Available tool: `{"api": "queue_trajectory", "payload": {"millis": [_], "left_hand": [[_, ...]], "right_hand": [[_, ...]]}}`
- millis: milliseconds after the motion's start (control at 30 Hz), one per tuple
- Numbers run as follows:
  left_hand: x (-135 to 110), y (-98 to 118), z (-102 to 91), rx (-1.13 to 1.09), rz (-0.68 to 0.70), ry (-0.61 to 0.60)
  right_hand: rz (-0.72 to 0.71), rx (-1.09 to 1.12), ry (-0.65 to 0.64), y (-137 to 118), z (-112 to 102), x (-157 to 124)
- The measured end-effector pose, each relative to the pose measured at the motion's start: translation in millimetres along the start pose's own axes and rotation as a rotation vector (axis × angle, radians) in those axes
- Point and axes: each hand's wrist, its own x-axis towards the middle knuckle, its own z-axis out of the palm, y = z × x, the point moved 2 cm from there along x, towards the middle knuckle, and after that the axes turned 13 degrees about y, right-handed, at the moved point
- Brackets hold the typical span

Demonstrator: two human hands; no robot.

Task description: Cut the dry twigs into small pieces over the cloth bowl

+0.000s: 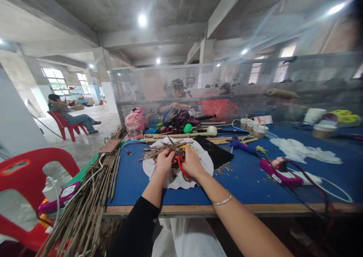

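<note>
My right hand [192,163] is closed around scissors [180,167] with red and yellow handles. The blades, slightly apart, point up and left over a pile of cut twigs [153,151]. Close beside the blades, my left hand [165,161] is closed in a pinch; whatever sits between its fingertips is too small to make out. Both hands are above a white round cloth [206,165] that lies under the twigs on the blue tabletop [133,189].
Long thin sticks [93,196] are bundled at the table's left edge, with a phone [110,146] on them. A black sheet [215,151], a blue glue gun [242,146] and a purple power strip [279,174] lie to the right. Behind stands a perforated metal screen [136,87], people beyond it.
</note>
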Motion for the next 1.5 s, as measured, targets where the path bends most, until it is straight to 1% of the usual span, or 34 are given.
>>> {"api": "queue_trajectory", "payload": {"millis": [100, 200, 433, 633, 867, 1067, 1233, 1333, 1500], "left_hand": [[-1, -1, -0.1, -0.029, -0.049, -0.011], [-1, 0, -0.6, -0.038, -0.067, -0.012], [-1, 2, -1.1, -0.037, -0.041, 0.008], [0, -1, -2.0, -0.011, -0.025, 0.019], [-2, 4, -1.7, 0.025, -0.049, 0.062], [1, 3, -4.3, 0.061, -0.014, 0.105], [2, -1, -4.9, 0.123, 0.058, 0.060], [1, -3, -4.6, 0.154, 0.110, 0.024], [2, -5, -4.6, 0.157, 0.111, 0.017]], "right_hand": [[0.002, 0.002, -0.014, -3, -4, -1], [0.029, -0.021, -0.043, -5, -7, -2], [0.086, -0.093, -0.122, -9, -9, -4], [0.075, -0.135, -0.146, -7, -7, -4], [0.080, -0.129, -0.198, -1, -2, -3], [0.058, -0.143, -0.165, 0, -2, -3], [0.000, -0.147, -0.092, -4, -5, -3], [-0.003, -0.143, -0.061, -7, -7, -2], [-0.005, -0.141, -0.033, -7, -9, -3]]}}
